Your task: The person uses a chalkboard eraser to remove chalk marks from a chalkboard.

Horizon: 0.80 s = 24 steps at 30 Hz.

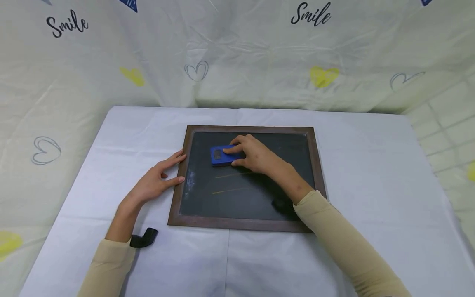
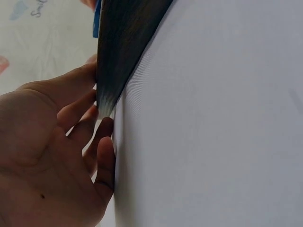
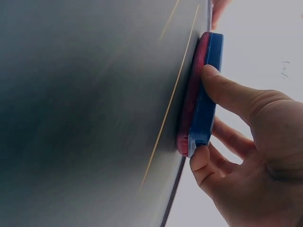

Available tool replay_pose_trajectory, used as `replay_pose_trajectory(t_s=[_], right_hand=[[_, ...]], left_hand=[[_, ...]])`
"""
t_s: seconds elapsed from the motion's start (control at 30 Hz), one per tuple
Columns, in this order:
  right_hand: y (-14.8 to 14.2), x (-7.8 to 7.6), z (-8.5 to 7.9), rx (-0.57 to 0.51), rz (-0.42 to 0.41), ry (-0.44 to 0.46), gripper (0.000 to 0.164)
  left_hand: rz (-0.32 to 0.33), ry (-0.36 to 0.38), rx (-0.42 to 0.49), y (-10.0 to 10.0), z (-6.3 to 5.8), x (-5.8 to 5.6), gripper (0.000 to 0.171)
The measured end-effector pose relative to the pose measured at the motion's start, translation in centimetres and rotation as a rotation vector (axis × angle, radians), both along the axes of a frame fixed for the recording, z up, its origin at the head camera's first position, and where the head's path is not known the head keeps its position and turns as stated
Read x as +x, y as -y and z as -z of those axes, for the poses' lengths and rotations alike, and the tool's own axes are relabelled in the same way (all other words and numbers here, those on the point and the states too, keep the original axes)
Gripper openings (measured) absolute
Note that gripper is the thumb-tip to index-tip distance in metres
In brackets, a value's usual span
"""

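A chalkboard (image 1: 237, 206) in a brown wooden frame lies on the table. My right hand (image 1: 257, 156) grips a blue board eraser (image 1: 219, 156) by its sides, over the upper left of the board. In the right wrist view the eraser (image 3: 204, 111) shows a red felt pad facing the black surface, and my thumb lies along its side. Two thin yellow chalk lines (image 1: 233, 190) run below the eraser. A whitish smudge marks the board's left part. My left hand (image 1: 152, 181) rests its thumb and fingertips on the left edge of the frame (image 2: 125, 42), fingers spread.
White cloth covers the table (image 1: 371, 173). Beside the left sleeve is a small black curved object (image 1: 144, 238). A pale curtain (image 1: 256, 45) printed with hearts and words hangs behind the table's far edge.
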State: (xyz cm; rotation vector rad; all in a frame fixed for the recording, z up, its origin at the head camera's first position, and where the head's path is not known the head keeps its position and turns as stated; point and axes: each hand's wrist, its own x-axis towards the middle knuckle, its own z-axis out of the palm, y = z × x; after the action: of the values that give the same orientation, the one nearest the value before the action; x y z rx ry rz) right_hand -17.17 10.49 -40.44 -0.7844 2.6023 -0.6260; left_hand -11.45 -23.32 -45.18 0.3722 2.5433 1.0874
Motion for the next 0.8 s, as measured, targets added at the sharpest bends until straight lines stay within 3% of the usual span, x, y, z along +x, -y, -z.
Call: replay_pose_trajectory(t_s=[0.47,0.8], right_hand=[[-2.4,0.2,0.3,-0.011,0.027,-0.007,0.052],[-5.8,0.3,0.2,0.007,0.092,-0.006,0.053]], left_hand=[[-0.013,0.017,0.001,0.2,0.1,0.3,0.075],[-0.010,0.003,0.004,0.1,0.1,0.1,0.074]])
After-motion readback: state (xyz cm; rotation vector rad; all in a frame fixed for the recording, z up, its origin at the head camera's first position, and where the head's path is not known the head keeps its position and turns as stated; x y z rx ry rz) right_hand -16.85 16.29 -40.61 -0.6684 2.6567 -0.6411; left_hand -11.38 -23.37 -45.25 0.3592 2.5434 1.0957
